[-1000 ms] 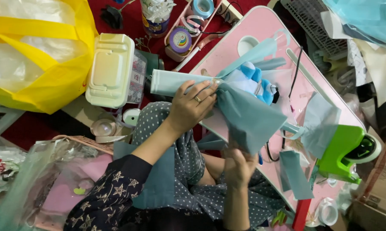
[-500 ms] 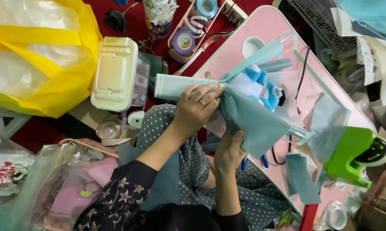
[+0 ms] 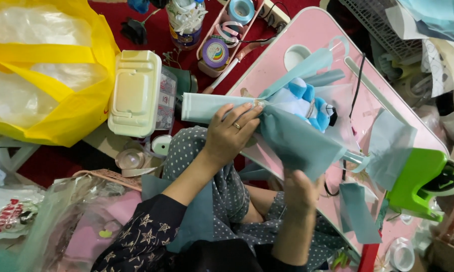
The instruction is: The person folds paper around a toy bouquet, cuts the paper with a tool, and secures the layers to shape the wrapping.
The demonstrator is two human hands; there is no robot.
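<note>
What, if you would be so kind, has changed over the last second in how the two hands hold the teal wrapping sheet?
The right hand has moved up the teal sheet and now pinches its lower edge. The left hand keeps its grip at the gathered neck beside the blue plush toy. The pink table is unchanged.

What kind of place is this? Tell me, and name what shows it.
Probably a home craft corner on the floor. A low pink table holds a wrapped plush bouquet, with a tray of tape rolls and a green tape dispenser nearby. The left hand pinches the wrapping.
</note>
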